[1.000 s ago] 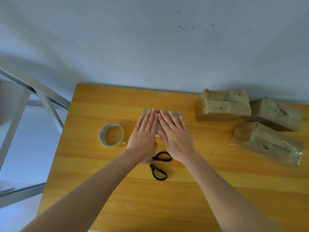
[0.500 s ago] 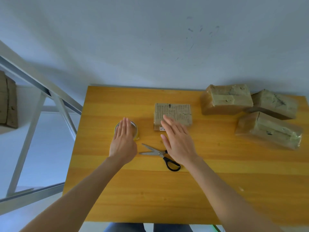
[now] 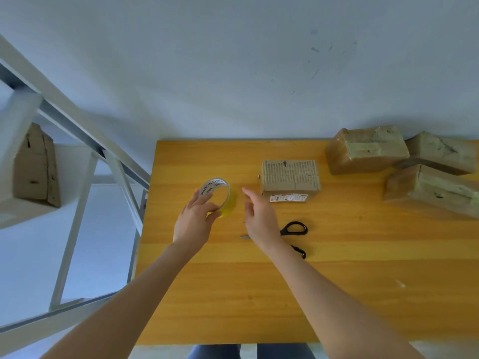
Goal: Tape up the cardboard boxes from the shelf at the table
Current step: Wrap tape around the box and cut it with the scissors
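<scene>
While three wrapped boxes [image 3: 365, 150] huddle at the far right of the counter [image 3: 233, 294], shiny with what looks like tape and so probably finished, the small cardboard box [image 3: 290, 174] in the middle shows bare corrugated card with no tape that I can make out. It lies flat near the far edge, a white label [image 3: 289, 197] on its near side. The left hand [image 3: 193, 222] holds the tape roll [image 3: 211, 187] tilted up off the wood, its fingers [image 3: 201, 200] curled round the rim. The right hand [image 3: 259, 216] hovers just beside the roll with fingers [image 3: 250, 195] loose and spread, holding nothing; my guess is that it is going for the tape's free end. Black scissors [image 3: 283, 231] lie partly hidden behind that wrist, untouched. On the shelf [image 3: 23, 211] to the left, at least one more carton [image 3: 36, 172] waits. So the job seems somewhat past halfway: this box needs its strip pulled, stuck and cut, and the shelf is not yet cleared.
</scene>
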`<state>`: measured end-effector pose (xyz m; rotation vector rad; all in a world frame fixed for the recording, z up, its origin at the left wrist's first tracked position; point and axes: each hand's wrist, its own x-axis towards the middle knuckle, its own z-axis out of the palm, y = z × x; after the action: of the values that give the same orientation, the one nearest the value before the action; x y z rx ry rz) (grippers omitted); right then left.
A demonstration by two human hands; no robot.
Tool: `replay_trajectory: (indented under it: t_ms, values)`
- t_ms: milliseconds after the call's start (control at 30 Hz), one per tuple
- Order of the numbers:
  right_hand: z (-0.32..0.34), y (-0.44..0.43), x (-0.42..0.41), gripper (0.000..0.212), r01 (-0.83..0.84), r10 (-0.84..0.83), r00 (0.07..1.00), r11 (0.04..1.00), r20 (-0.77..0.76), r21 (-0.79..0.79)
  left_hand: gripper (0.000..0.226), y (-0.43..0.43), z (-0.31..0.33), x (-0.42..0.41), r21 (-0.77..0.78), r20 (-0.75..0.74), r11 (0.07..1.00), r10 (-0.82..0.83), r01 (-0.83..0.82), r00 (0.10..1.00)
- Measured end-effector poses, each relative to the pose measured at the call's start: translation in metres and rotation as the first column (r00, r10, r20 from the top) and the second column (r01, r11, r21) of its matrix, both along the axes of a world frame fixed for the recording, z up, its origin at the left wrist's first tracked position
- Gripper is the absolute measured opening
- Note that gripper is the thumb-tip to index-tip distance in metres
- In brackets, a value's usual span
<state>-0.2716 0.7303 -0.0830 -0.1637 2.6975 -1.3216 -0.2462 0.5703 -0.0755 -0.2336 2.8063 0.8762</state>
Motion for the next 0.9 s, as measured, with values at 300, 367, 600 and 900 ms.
replay_trajectory:
  t_ms: [300, 367, 600, 900]
  values:
    - [0.034, -0.008, -0.014, 0.019, 0.185, -0.192, 0.981, 0.968, -0.024, -0.172, 0.020, 0.003, 0.036, -0.015, 0.110, -0.093, 0.993, -0.042, 0.052, 0.995]
    - [0.042, -0.002, -0.020, 0.018, 0.195, -0.193, 0.981, 0.967, 0.028, -0.166, 0.020, 0.002, 0.040, -0.017, 0.122, -0.077, 0.990, -0.062, 0.071, 0.995]
    - [0.059, 0.011, -0.027, 0.017, 0.120, -0.108, 0.989, 0.985, 0.106, -0.123, 0.017, -0.006, 0.043, -0.031, 0.066, -0.022, 0.995, -0.079, 0.080, 0.997]
    - [0.085, 0.009, -0.039, 0.010, 0.413, -0.173, 0.837, 0.822, 0.519, -0.393, 0.043, 0.008, 0.047, -0.029, 0.228, -0.143, 0.969, -0.062, 0.094, 0.988]
